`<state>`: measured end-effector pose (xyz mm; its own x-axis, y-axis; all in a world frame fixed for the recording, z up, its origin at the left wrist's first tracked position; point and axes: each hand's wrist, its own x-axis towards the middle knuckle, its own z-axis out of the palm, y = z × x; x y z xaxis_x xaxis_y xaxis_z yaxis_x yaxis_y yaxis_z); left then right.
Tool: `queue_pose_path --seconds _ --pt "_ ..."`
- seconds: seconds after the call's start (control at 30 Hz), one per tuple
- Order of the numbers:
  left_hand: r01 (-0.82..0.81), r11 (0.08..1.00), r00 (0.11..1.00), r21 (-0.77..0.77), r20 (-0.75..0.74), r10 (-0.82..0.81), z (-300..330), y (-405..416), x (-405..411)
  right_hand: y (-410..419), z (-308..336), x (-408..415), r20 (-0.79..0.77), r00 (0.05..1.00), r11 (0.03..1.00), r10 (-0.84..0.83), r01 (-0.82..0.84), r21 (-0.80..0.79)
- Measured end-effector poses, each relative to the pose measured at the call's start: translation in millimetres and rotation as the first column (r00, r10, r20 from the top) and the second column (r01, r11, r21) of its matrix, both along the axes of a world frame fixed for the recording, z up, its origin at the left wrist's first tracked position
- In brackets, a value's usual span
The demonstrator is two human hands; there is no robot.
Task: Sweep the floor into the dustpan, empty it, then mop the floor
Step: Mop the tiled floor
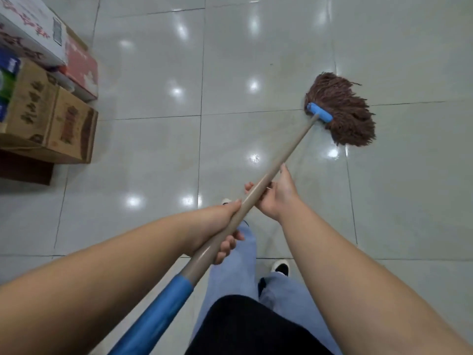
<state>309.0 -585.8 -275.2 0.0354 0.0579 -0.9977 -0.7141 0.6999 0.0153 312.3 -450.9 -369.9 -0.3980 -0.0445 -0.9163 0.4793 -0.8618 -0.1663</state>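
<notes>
The mop [340, 108] lies with its brown string head spread on the floor [153, 137] toward 1 o'clock, the strands fanned away from a blue clamp bar [320, 112] that crosses the end of the handle [286, 155]. The handle's long axis runs diagonally from that head at 1 o'clock back down to 7 o'clock, tan along most of its length and sleeved in blue [156, 316] at the near end. The right hand [275, 194] holds the handle farther along, fingers curled under it and the thumb stretched up its side; the left hand [220, 231] is wrapped fully around the tan shaft just above the blue sleeve. Both forearms are bare. Below them show light blue trousers [243, 267], a black garment [256, 326] and a white-and-black shoe [280, 268] at 6 o'clock. The floor is glossy pale grey tile with dark grout lines, dotted with bright reflections of ceiling lights. At 9 to 10 o'clock stands a cluster of cartons: a brown printed cardboard box [56, 124] nearest, a red-and-white box [82, 67] behind it, and a white box with red lettering [30, 26] on top; blue and green packages [9, 78] show at the left edge, though whether they sit inside the brown box I cannot tell.
</notes>
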Motion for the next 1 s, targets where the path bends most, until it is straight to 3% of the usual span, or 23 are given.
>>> queue_pose_path --seconds 0.2,0.3,0.43,0.53,0.63,0.73,0.8,0.9,1.0 --pt "-0.336 0.92 0.93 0.202 -0.082 0.358 28 41 62 26 57 78 -0.086 0.99 0.989 0.11 -0.1 0.109" --pt "-0.375 0.889 0.896 0.263 -0.144 0.42 47 55 95 29 77 100 -0.092 0.993 0.986 0.075 -0.06 0.154" --pt "-0.215 0.918 0.926 0.333 -0.229 0.3 70 59 144 33 97 132 -0.124 0.991 0.975 -0.043 0.068 0.209" --pt "0.019 0.95 0.926 0.312 -0.363 0.101 82 55 181 32 110 159 -0.093 0.992 0.949 -0.086 0.11 0.295" --pt "0.239 0.933 0.87 0.27 -0.486 -0.082 90 45 212 27 120 186 0.035 0.999 0.943 -0.017 0.005 0.332" --pt "0.44 0.868 0.756 0.23 -0.616 -0.22 88 30 236 17 124 209 0.129 0.989 0.904 0.074 -0.122 0.41" --pt "0.477 0.85 0.737 0.224 -0.629 -0.248 85 18 248 14 124 226 0.172 0.977 0.858 0.129 -0.197 0.474" --pt "0.402 0.883 0.81 0.242 -0.543 -0.22 79 9 262 14 130 268 0.253 0.949 0.851 0.186 -0.285 0.441" --pt "0.353 0.9 0.864 0.258 -0.459 -0.207 65 9 277 15 137 324 0.345 0.896 0.775 0.278 -0.422 0.471"
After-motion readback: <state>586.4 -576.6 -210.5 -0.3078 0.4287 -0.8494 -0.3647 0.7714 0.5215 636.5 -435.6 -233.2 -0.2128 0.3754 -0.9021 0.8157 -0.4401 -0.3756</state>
